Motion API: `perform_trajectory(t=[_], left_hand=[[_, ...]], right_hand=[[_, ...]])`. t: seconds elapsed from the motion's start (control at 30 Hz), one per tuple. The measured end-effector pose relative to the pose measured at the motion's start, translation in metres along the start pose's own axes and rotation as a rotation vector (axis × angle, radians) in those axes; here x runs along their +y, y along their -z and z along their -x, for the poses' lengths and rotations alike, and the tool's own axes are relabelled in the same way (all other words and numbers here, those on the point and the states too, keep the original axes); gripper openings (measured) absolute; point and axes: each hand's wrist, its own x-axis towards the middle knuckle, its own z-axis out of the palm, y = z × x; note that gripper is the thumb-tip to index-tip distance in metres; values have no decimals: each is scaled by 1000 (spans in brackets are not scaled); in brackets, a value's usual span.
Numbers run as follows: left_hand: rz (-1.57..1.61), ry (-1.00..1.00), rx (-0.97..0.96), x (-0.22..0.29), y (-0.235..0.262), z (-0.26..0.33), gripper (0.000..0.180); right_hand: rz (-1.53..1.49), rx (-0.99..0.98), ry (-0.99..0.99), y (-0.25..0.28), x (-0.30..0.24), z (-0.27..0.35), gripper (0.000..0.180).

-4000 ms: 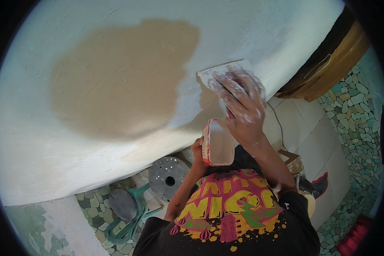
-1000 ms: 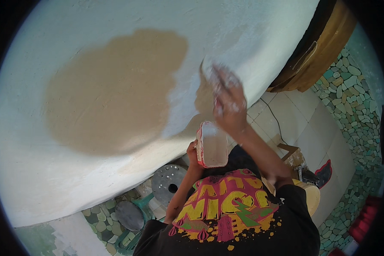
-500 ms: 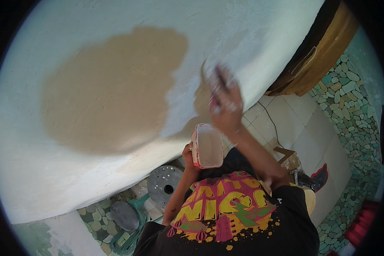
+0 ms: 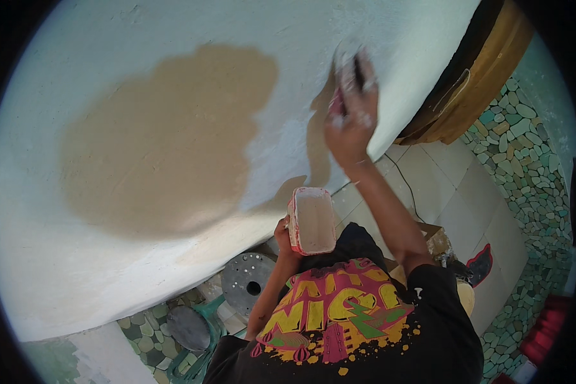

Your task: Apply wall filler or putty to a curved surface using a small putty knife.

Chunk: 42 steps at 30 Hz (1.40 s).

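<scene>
My left hand (image 4: 283,238) grips the side of a rectangular tub (image 4: 314,221) with a red, smeared outside and a pale, creamy paste in it. The tub is upright, held in front of my chest. Up against the curved white wall (image 4: 288,137), my right hand (image 4: 354,105) is raised, its fingers bent and coated in white paste. A pale edge shows past those fingertips, but blur keeps me from telling what it is. Below and left of this hand, its shadow falls on the wall, beside wet-looking whitish smears.
A brown wooden piece (image 4: 473,77) stands at the right edge of the wall. A dark cable (image 4: 406,185) runs over the floor tiles (image 4: 445,173). A cardboard box (image 4: 436,242), a round grey disc with holes (image 4: 246,281) and a green chair (image 4: 205,333) are near my body.
My right hand has moved up and slightly right along the wall, its arm stretching further. My left hand and the tub have stayed nearly in place.
</scene>
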Motion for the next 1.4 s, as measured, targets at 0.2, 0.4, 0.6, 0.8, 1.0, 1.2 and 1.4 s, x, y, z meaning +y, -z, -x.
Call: perform_trajectory(t=[0.2, 0.4, 0.6, 0.8, 1.0, 1.2, 1.4], left_hand=[[15, -29, -6, -2, -20, -5, 54], [-34, 23, 19, -4, -14, -3, 56], [-49, 10, 58, -3, 12, -1, 52], [-56, -5, 64, 1, 17, -1, 65], [-148, -8, 32, -4, -18, 7, 77], [-136, -21, 64, 6, 43, 6, 75], [-69, -14, 44, -4, 36, 5, 61]], right_hand=[[-12, -344, -101, 0, -38, 97, 72], [-288, -170, -293, 45, -31, 48, 61], [-100, 85, -179, 55, -16, -29, 48], [-90, -107, -137, 48, -42, -5, 48], [-131, -83, -178, 52, -39, -1, 61], [-15, 72, 109, 28, 1, -48, 59], [194, -19, 123, -2, -2, 0, 54]])
